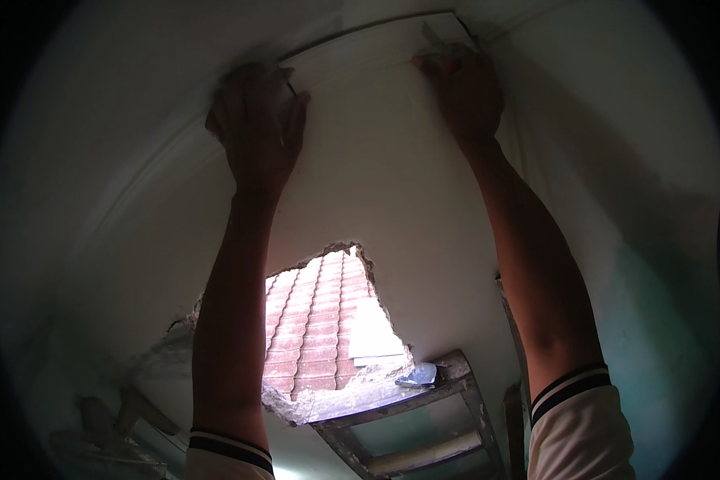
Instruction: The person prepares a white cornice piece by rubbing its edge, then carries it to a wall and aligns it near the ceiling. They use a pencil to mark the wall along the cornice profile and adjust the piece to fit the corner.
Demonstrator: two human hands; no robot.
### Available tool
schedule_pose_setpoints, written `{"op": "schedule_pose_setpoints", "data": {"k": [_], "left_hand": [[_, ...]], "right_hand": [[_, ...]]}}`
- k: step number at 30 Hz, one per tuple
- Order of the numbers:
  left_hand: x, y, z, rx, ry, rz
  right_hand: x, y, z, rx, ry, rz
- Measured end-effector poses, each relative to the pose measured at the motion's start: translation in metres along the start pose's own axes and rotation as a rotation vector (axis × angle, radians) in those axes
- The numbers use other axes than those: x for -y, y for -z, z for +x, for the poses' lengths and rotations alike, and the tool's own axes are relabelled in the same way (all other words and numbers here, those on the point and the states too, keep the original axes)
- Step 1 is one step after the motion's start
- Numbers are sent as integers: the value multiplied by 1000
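Observation:
Both my arms are raised to the top of a pale wall (352,176). Up there a whitish flat strip (360,48) runs along where wall and ceiling meet, with a dark gap along its upper edge. My left hand (256,120) lies against the strip's left part, its fingers spread and thumb apart; the fingertips are dim and blurred. At the strip's right end, my right hand (466,92) has its fingers curled in. A small pale pointed piece (430,34) shows just above those fingers; whether they grip it or the strip's edge is hidden in shadow.
Below my hands, a ragged hole (392,320) in the wall opens onto a red tiled roof (312,320). A wooden ladder-like frame (480,416) leans beneath it, a crumpled clear plastic thing (418,375) by its top. Dim timber pieces (144,416) are at lower left.

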State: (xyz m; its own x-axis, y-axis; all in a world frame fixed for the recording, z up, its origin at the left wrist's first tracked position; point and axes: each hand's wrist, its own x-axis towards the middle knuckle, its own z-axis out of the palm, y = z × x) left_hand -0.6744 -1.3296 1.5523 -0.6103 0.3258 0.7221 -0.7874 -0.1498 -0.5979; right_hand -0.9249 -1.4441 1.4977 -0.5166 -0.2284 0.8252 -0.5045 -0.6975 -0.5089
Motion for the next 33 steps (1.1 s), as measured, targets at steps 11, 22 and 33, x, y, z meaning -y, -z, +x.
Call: {"op": "schedule_pose_setpoints", "data": {"k": [11,22,33], "left_hand": [[-6,7,4,46,-13,18],[-5,6,2,55,-1,28],[-7,6,6,93,-37,55]], "right_hand": [[2,3,-2,11,74,-65],[-3,-4,0,-34,-4,47],[-12,-16,3,-70,82,-60]]}}
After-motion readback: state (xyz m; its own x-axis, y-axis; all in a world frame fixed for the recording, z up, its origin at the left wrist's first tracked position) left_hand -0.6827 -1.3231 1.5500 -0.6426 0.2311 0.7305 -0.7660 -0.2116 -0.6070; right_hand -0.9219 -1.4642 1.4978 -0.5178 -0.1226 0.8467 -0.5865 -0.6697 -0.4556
